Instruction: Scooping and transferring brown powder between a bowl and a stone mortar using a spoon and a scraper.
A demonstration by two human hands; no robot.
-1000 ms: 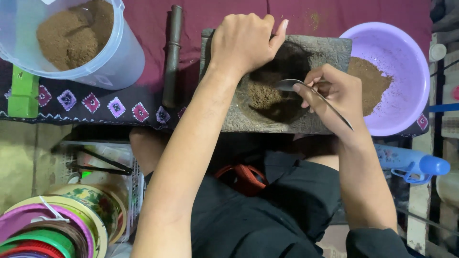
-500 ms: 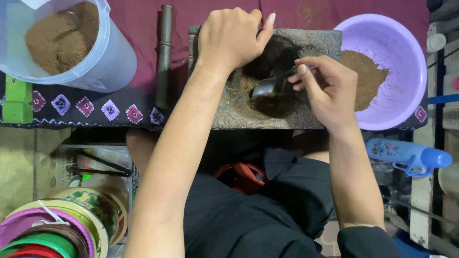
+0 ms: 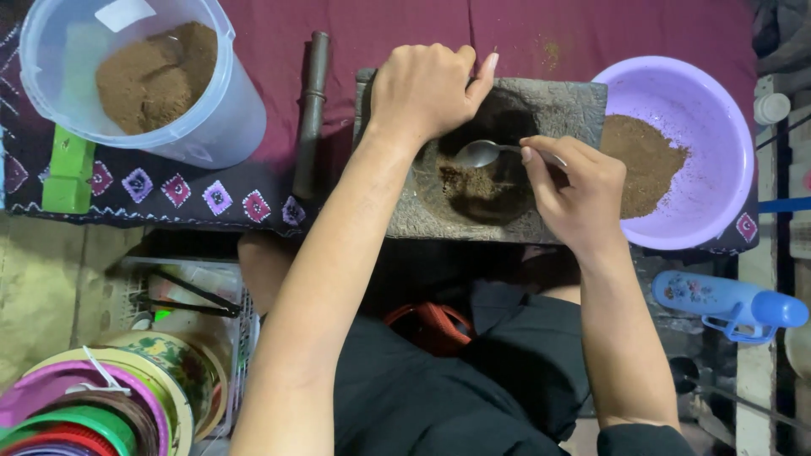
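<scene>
My left hand (image 3: pixel 422 89) is curled into a loose fist on the far edge of the grey grinding stone (image 3: pixel 557 105); I cannot tell whether it holds anything. My right hand (image 3: pixel 579 190) is closed around the handle of a metal spoon (image 3: pixel 480 153), pinching it between thumb and fingers, with the bowl of the spoon over the dark hollow in the stone, just above a small heap of brown powder (image 3: pixel 469 179). The stone sits at the near edge of the surface, on a maroon cloth (image 3: pixel 279 38) with a patterned border. Just right of the stone, touching it, is a purple bowl (image 3: pixel 718 127) with more brown powder. Toward the far left corner stands a clear plastic bucket (image 3: pixel 211 118) holding powder, a white rectangular label on its inner wall. A dark stone roller (image 3: pixel 311 110) lies between bucket and stone. A green block (image 3: pixel 69 169) sits at the left edge.
</scene>
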